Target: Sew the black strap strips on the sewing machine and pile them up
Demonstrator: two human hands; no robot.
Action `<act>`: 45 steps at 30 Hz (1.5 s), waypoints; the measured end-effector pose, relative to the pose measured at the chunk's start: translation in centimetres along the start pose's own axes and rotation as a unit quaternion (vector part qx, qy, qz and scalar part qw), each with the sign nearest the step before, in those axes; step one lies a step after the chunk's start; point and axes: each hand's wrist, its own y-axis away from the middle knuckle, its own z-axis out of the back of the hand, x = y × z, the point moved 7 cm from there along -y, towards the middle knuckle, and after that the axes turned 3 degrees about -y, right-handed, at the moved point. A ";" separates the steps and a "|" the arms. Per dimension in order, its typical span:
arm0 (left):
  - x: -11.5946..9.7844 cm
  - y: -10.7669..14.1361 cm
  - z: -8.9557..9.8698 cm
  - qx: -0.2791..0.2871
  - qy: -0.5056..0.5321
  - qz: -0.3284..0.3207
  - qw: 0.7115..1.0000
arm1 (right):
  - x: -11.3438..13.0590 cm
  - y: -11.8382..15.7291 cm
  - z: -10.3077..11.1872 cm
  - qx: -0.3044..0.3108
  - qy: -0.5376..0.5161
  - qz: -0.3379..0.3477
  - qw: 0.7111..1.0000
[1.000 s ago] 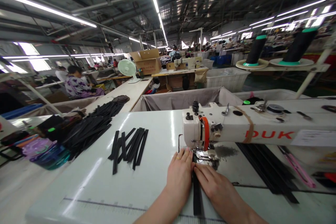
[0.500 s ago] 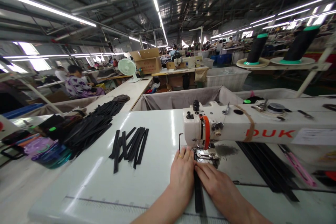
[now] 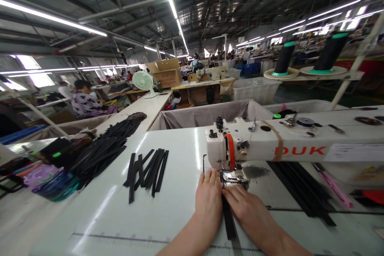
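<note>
fig.: flat, open left hand [image 3: 208, 197] and right hand [image 3: 247, 210] press a narrow black strap [image 3: 228, 218] on the glossy white counter [image 3: 99, 216], its far end under the steel presser foot [image 3: 232, 177] of the sewing machine [image 3: 264, 144]; cut black strips [image 3: 147, 174] lie left.

Head-worn view looks forward and down over the sewing table [image 3: 114, 216].

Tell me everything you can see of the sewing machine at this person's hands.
The sewing machine is an off-white industrial head on a white table, its long arm running off to the right. Red letters reading DUK sit beside a tan band wrapped round the arm, and a paper label is further along. An orange part marks the needle end, with a black knob on top. Its metal presser foot sits on a black strip, just beyond the left hand and right hand.
</note>
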 end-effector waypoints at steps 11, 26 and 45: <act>-0.3 0.2 2.9 -0.039 0.198 -0.063 0.977 | -0.7 -0.4 -0.2 0.019 0.015 0.001 1.000; 0.3 0.3 2.6 -0.016 0.200 -0.029 0.979 | -1.6 0.7 1.2 0.075 -0.167 0.008 0.983; -0.5 0.5 3.5 -0.013 0.180 -0.025 0.983 | -2.3 0.1 0.3 0.065 -0.077 -0.016 0.995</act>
